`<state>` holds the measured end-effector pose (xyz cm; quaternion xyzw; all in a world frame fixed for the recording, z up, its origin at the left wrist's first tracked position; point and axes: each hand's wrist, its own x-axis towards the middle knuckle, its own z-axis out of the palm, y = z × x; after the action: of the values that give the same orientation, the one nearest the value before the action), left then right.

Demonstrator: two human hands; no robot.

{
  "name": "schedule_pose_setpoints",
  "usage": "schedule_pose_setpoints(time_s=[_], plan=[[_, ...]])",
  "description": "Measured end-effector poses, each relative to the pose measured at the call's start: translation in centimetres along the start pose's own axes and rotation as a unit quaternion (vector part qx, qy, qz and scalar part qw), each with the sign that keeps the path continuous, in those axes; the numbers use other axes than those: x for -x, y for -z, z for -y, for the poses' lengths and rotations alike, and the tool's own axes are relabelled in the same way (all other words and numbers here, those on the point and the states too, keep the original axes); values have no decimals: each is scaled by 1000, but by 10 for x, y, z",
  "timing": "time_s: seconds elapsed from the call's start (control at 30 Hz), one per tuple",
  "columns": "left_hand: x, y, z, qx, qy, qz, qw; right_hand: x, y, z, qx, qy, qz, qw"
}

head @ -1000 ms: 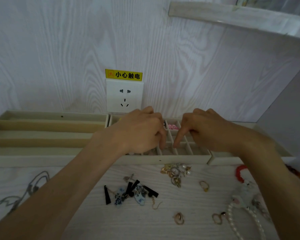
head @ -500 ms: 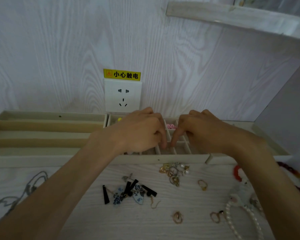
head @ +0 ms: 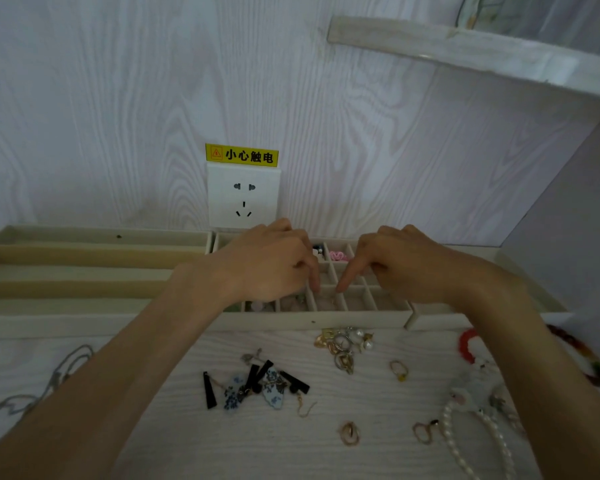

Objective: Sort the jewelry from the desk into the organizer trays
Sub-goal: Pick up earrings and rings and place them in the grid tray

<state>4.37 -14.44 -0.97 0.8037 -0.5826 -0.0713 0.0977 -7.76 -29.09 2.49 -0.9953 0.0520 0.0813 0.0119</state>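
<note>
While my left hand (head: 274,268) and right hand (head: 395,265) hover curled over the gridded organizer tray (head: 357,317), index fingers pointing down into one compartment, any grip too hidden to tell, earrings (head: 257,386) loose on the surface (head: 153,445)

Dim, flat, purplish light, soft shadows under the forearms on the counter (head: 291,445), glare on the shelf (head: 482,50) edge, wide-angle bowing at frame margins.

- Single view, worn at head height, looking forward and down across the desk (head: 257,445) toward the wall socket (head: 244,197).
- Close range: both forearms enter from the bottom edge, and the organizer tray (head: 312,320) crosses mid-frame.
- Wide-angle lens; a shelf (head: 465,50) shows at upper right.
- No second view shares the scene.
</note>
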Motion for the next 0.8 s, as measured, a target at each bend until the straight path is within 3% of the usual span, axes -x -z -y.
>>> schedule_pose_setpoints(time_s=[0.17, 0.37, 0.6, 0.8], plan=[[6, 7, -4, 70, -11, -33, 997, 29, 15, -5, -147, -1, -41, 988], [37, 15, -32, 142, -14, -39, 989, 88, 10, -7, -187, -16, -51, 981], [73, -12, -52, 128, -1, 6, 992, 118, -43, 2, -174, -44, -62, 982], [81, -21, -51, 59, 62, -60, 995, 102, -70, 20, -75, -53, -141, 986]])
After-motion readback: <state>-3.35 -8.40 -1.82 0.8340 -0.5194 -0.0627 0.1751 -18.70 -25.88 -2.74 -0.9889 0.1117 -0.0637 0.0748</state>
